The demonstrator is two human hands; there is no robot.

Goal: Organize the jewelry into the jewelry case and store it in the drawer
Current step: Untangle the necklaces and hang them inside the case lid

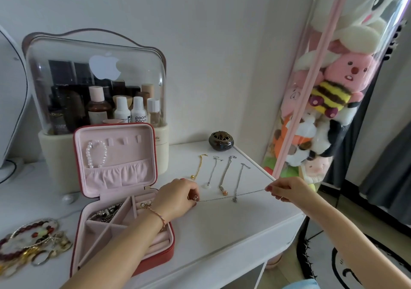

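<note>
A person's two bare hands stretch a thin silver chain necklace (231, 194) taut above a white dresser top (222, 226), just right of the frame's centre. The left hand (178, 196), a braided red and gold cord on its wrist, has its fingers curled and pinches one end of the chain at its fingertips, where a small round clasp or charm shows beside the thumb. The right hand (287, 188), at the right of centre, pinches the other end between thumb and forefinger, its other fingers curled in. The chain runs nearly level between the two hands, a small pendant hanging near its middle. Just behind it four more pieces lie in a row on the dresser top: a gold chain bracelet (198, 166), a silver chain with a pale round stone (212, 170), a silver chain with an orange bead (225, 173), and a silver chain with a small charm (239, 180). Left of the left hand sits an open red jewellery case with pink lining (115, 177); a white pearl bracelet (96, 154) hangs in its raised lid, and metal pieces lie in its tray compartments. At the lower left lies a heap of beaded bangles and gold rings (33, 242). Behind the case stands a clear-domed cosmetics organiser filled with bottles (97, 84), and a small dark round incense burner (221, 141) sits at the back of the dresser top.
</note>
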